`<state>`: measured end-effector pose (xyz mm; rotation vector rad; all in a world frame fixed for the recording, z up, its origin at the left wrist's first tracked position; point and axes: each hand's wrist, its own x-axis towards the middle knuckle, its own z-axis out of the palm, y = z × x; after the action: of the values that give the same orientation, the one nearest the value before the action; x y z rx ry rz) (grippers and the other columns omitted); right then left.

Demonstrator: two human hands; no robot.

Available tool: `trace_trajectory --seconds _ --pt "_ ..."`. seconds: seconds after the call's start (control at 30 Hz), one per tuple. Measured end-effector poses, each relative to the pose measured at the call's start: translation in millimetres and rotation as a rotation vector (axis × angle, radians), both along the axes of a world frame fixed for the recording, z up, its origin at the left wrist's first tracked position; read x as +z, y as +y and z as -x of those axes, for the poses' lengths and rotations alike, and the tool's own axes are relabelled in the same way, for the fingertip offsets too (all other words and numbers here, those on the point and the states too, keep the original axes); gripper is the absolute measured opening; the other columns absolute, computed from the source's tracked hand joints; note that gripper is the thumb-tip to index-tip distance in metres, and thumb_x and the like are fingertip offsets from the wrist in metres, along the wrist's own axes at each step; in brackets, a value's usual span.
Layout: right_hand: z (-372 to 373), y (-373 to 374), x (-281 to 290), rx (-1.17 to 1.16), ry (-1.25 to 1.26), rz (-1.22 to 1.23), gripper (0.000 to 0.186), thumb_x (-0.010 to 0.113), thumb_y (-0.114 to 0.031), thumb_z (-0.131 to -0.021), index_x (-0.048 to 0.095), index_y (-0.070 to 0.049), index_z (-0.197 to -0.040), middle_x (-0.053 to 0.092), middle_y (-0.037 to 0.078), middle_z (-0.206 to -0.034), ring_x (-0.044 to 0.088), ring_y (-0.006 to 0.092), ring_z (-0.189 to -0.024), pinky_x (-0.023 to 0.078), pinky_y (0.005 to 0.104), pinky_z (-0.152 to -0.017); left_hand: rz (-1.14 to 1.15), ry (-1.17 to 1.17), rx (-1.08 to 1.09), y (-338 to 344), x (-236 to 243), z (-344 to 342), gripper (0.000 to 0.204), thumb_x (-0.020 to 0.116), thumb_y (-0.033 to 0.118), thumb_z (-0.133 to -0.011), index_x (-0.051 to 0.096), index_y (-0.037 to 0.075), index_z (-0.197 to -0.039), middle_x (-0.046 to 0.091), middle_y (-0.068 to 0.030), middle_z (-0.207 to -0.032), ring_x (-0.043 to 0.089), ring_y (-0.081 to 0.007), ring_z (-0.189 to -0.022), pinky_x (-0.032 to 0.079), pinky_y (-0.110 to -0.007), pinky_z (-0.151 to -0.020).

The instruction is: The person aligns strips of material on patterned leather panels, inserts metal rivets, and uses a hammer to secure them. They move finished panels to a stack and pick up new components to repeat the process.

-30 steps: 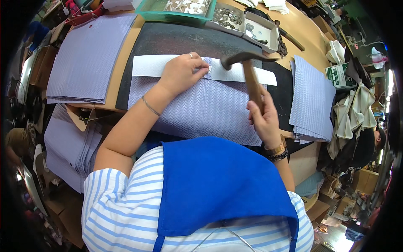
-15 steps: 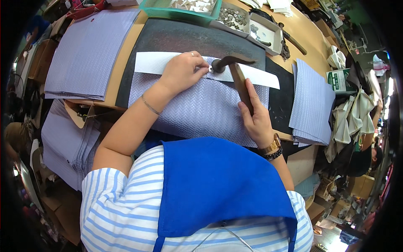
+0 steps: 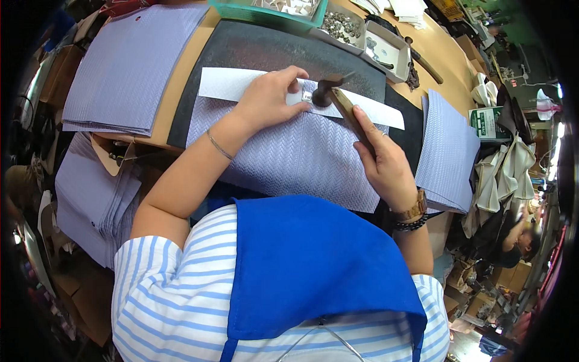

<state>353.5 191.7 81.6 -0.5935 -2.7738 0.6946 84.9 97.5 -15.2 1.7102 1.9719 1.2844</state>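
My right hand grips the wooden handle of a hammer. Its dark head is over a white strip, just right of a small white-and-silver piece with tiny dark marks. My left hand rests on the strip, thumb and forefinger spread apart with that piece just beyond their tips. Under the strip lies a lilac sheet with a woven herringbone texture, on a black mat. The hammer's head hides part of the strip.
Stacks of lilac sheets lie at left and right. Along the far side are a green basket of white pieces, trays of small metal parts, and another hammer. A person is at far right.
My left thumb and fingers have parted from a pinch, uncovering the small piece. The hammer and my right hand have shifted a little to the right.
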Motion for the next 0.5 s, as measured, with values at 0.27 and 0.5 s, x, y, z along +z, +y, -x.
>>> trace_trajectory --seconds 0.27,0.5 --pt "29 -8 32 0.089 -0.019 -0.202 0.067 0.066 -0.015 -0.099 0.043 -0.029 -0.16 0.063 0.014 -0.086 0.066 0.0331 -0.073 0.055 0.0435 -0.066 0.007 -0.088 0.049 0 1 -5 0.107 0.093 0.025 -0.076 0.027 0.017 -0.16 0.067 -0.007 -0.09 0.063 -0.022 -0.074 0.055 -0.036 -0.071" --pt "22 1 31 0.04 -0.19 -0.282 0.065 0.064 -0.013 -0.1 0.043 -0.028 -0.16 0.064 0.017 -0.088 0.066 0.0355 -0.072 0.055 0.0446 -0.066 0.001 -0.139 0.013 2 -2 -2 0.116 0.095 0.022 -0.073 0.021 0.016 -0.162 0.066 -0.008 -0.091 0.062 -0.0203 -0.076 0.055 -0.034 -0.072"
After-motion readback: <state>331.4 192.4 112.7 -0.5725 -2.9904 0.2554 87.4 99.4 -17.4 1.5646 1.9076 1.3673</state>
